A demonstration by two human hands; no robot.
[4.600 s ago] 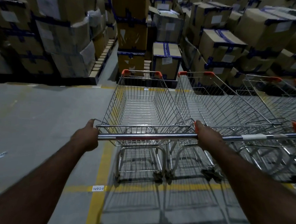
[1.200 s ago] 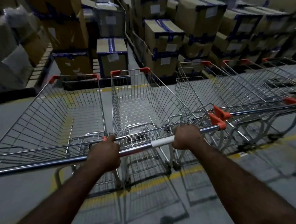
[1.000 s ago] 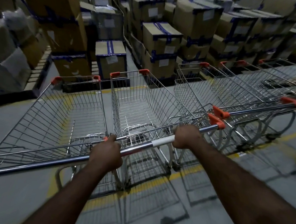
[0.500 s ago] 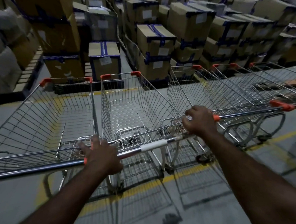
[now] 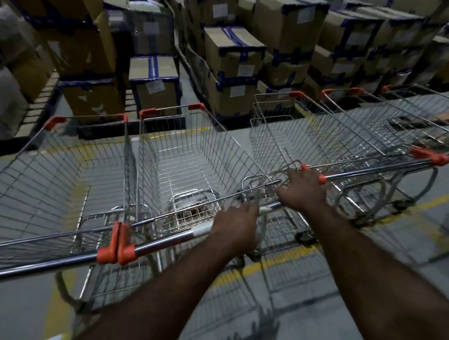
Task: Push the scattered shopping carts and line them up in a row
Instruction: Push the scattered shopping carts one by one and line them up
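Roughly lined up, several wire shopping carts (image 5: 394,122) stand side by side on a grey warehouse floor (image 5: 314,320), noses toward stacked cardboard boxes (image 5: 233,54). My left hand (image 5: 234,229) is curled around the right end of the handle of the middle cart (image 5: 192,157). My right hand (image 5: 302,191) grips the handle end of the right-hand cart (image 5: 299,137), just beside its orange cap (image 5: 322,179). Both hands sit close together where those two handles nearly meet, so I judge a pinched finger the main danger if the carts swing inward. Pushing each cart from one end could also twist it, snagging basket wires against a neighbour such as the left cart (image 5: 55,175). Too hard a shove might drive the noses into the boxes.
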